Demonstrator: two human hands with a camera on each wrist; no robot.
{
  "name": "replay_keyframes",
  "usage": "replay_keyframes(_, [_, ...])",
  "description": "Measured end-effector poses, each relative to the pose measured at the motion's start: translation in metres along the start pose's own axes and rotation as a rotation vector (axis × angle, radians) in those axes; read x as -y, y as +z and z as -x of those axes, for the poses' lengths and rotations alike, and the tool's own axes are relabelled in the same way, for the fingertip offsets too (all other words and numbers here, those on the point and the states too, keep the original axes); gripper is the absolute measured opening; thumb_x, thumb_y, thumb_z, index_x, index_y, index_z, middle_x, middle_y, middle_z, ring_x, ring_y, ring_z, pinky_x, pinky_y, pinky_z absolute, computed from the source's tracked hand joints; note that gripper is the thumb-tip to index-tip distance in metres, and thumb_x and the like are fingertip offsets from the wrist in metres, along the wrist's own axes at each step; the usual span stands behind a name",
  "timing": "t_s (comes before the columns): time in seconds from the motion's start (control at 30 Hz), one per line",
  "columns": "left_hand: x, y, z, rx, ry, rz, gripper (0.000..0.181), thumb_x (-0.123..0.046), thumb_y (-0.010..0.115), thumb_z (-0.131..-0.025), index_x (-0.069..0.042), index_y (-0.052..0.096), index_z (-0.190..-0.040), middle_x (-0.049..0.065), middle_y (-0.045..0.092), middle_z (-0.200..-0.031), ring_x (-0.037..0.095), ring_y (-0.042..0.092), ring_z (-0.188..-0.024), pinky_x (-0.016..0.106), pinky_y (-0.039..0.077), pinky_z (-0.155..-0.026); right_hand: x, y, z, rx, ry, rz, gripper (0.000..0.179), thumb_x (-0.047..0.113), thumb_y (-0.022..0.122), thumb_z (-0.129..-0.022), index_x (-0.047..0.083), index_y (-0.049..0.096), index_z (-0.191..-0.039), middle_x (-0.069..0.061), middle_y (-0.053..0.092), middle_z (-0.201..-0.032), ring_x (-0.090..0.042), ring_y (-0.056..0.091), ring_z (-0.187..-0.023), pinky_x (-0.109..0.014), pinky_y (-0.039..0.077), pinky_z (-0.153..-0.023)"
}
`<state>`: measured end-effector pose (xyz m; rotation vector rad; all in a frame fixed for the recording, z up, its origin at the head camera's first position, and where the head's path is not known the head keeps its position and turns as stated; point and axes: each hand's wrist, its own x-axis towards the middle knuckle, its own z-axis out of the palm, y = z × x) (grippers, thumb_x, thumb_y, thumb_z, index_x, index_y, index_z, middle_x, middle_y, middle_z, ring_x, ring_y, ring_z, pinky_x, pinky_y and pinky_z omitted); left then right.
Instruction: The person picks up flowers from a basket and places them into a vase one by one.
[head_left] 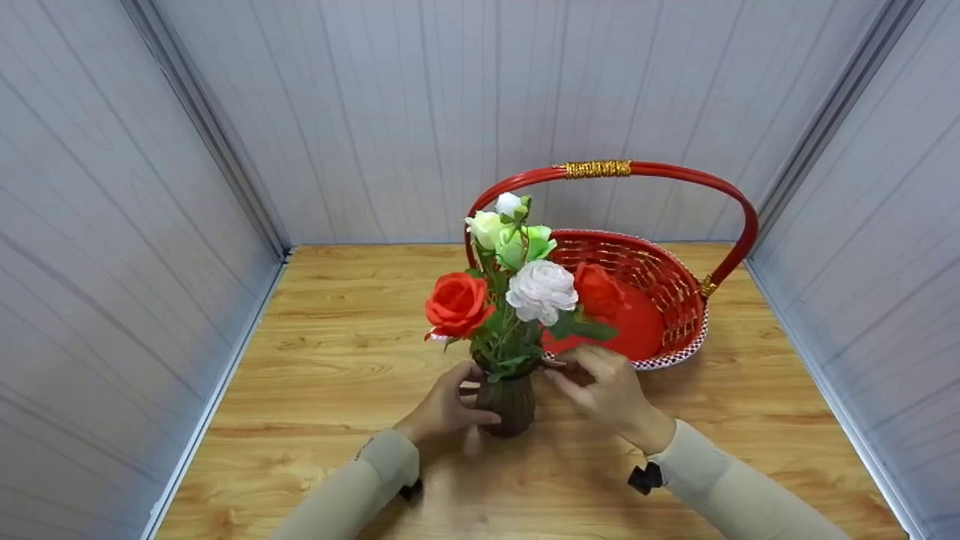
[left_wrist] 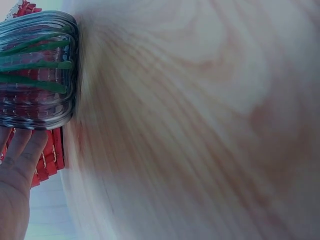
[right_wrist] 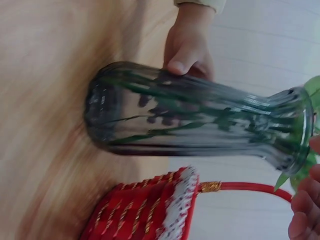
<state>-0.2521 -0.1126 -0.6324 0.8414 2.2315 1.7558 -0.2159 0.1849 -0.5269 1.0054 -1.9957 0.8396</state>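
A ribbed glass vase [right_wrist: 190, 117] stands upright on the wooden table, green stems showing through its wall. From it rise artificial flowers: a red rose [head_left: 457, 304], a white bloom [head_left: 541, 291], pale green flowers [head_left: 517, 244] and another red flower [head_left: 598, 291] to the right. My left hand [head_left: 450, 405] grips the vase's left side, its thumb across the front; in the left wrist view its fingers [left_wrist: 31, 150] lie against the glass. At the vase's mouth, on the right, is my right hand [head_left: 604, 386], fingers loosely bent. Whether its fingertips touch the rim or leaves is unclear.
Behind and right of the vase sits a red woven basket [head_left: 679, 315] with a tall arched handle [head_left: 739, 217] wrapped in gold. The flowers overlap its left part. Panelled walls [head_left: 375, 120] enclose the wooden table [head_left: 337, 330] on three sides.
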Motion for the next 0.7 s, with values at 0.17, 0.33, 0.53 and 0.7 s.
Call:
replay_keyframes(0.17, [0.000, -0.003, 0.001, -0.005, -0.010, -0.005, 0.063, -0.010, 0.097, -0.082, -0.008, 0.060, -0.133, 0.012, 0.066, -0.132, 0.028, 0.064, -0.134, 0.049, 0.059, -0.114, -0.013, 0.001, 0.009, -0.025, 0.018, 0.033, 0.028, 0.002, 0.095, -0.074, 0.009, 0.076, -0.094, -0.002, 0.076, -0.081, -0.013, 0.065, -0.067, -0.027, 0.053, -0.057])
replay_keyframes(0.33, [-0.001, -0.006, 0.002, 0.002, -0.006, -0.017, 0.062, -0.012, 0.098, -0.082, -0.009, 0.061, -0.132, 0.011, 0.067, -0.131, 0.029, 0.065, -0.132, 0.052, 0.059, -0.114, -0.033, 0.003, 0.023, -0.018, 0.105, 0.086, 0.024, 0.005, 0.095, -0.075, 0.010, 0.076, -0.089, -0.003, 0.073, -0.078, -0.014, 0.065, -0.065, -0.028, 0.054, -0.057])
replay_keyframes(0.53, [-0.004, -0.017, 0.003, -0.014, -0.052, -0.092, 0.060, -0.022, 0.096, -0.085, -0.008, 0.060, -0.131, 0.014, 0.065, -0.135, 0.036, 0.062, -0.132, 0.060, 0.055, -0.117, -0.054, -0.004, 0.033, 0.022, 0.185, 0.153, 0.026, 0.007, 0.094, -0.078, 0.007, 0.075, -0.095, -0.006, 0.070, -0.075, -0.017, 0.065, -0.063, -0.032, 0.054, -0.056])
replay_keyframes(0.7, [-0.009, -0.031, 0.004, -0.032, -0.094, -0.109, 0.072, -0.026, 0.095, -0.087, 0.000, 0.056, -0.141, 0.026, 0.058, -0.147, 0.044, 0.056, -0.139, 0.063, 0.051, -0.120, -0.069, -0.014, 0.035, 0.065, 0.248, 0.175, 0.026, 0.012, 0.095, -0.082, 0.008, 0.076, -0.100, -0.006, 0.068, -0.075, -0.019, 0.061, -0.065, -0.032, 0.053, -0.056])
